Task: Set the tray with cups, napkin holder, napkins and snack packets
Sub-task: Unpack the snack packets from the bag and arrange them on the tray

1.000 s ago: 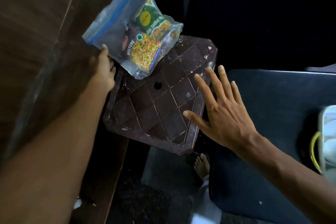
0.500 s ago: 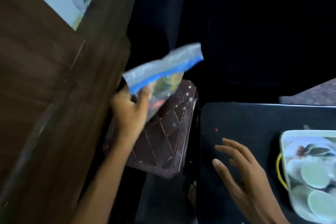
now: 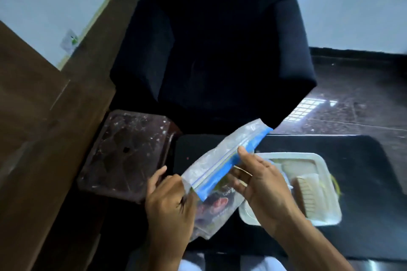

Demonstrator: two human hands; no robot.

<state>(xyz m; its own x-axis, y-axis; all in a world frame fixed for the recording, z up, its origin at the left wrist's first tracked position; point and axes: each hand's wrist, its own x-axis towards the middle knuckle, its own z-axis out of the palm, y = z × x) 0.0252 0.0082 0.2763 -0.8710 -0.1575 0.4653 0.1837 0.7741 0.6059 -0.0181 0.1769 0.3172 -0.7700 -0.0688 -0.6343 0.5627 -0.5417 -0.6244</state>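
Observation:
A clear zip bag (image 3: pixel 217 160) with a blue seal strip holds snack packets (image 3: pixel 214 204) and hangs in the air over the left end of the black table. My left hand (image 3: pixel 168 202) grips the bag's lower left corner. My right hand (image 3: pixel 261 185) pinches the blue seal strip near its middle. Behind my right hand a white tray (image 3: pixel 323 182) sits on the black table (image 3: pixel 363 182), with a tan ribbed napkin holder (image 3: pixel 305 196) lying in it. Part of the tray is hidden by my hand.
A dark brown stool (image 3: pixel 125 152) with a hole in its top stands left of the table. A black armchair (image 3: pixel 209 50) faces me behind both. Brown wooden furniture (image 3: pixel 44 138) runs along the left. Glossy dark floor lies to the right.
My left hand lifted the bag off the stool and carried it right, over the table. My right hand came up and took hold of the seal strip. The view swung right, showing the tray.

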